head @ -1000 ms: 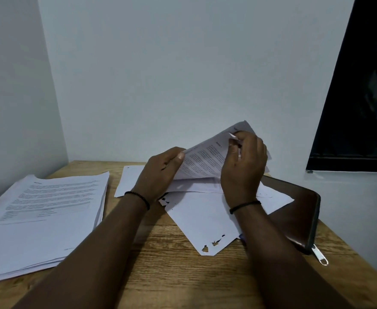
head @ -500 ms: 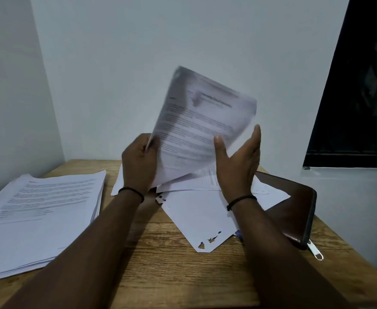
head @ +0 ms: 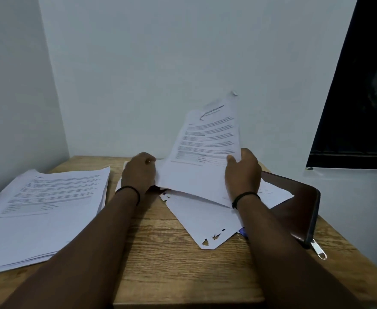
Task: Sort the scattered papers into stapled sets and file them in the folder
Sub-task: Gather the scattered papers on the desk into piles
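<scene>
My right hand (head: 243, 172) pinches the printed sheet (head: 207, 139) at its lower right edge, while my left hand (head: 139, 172) curls around its lower left corner, holding it tilted up. To seat it squarely I should lower it onto the loose papers (head: 205, 219) at six o'clock, edges aligned, before stapling; the brown zip folder (head: 299, 206) waits at three o'clock.

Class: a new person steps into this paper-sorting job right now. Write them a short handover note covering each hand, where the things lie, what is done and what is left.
Left hand: grips the left edge of the printed sheet.
Right hand: pinches that sheet's right edge, holding it upright.
Loose papers lie below, partly over the brown zip folder on the right.
Thick paper stack sits on the table's left.
Done: unclear; no stapler in view.
Left: sort, staple, then file in the folder.
</scene>
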